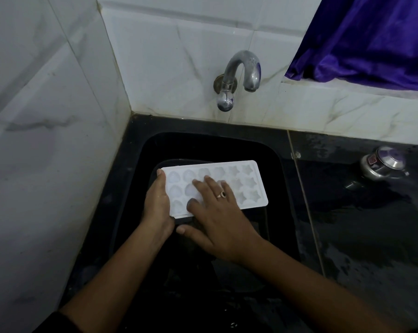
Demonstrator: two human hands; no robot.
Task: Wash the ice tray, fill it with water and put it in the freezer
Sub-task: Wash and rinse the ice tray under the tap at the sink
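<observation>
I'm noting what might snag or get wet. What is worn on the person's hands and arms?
The right hand wears one ring with a dark stone. The left hand shows no ring. Both forearms are bare; a dark sleeve edge shows on the left arm at the bottom of the picture.

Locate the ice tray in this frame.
In the head view, the white ice tray sits centre frame over the black sink, below the tap, left hand gripping its left end, right hand on top.

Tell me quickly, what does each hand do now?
Left hand: closed on the ice tray's left end.
Right hand: open, fingers flat on the tray.
</observation>
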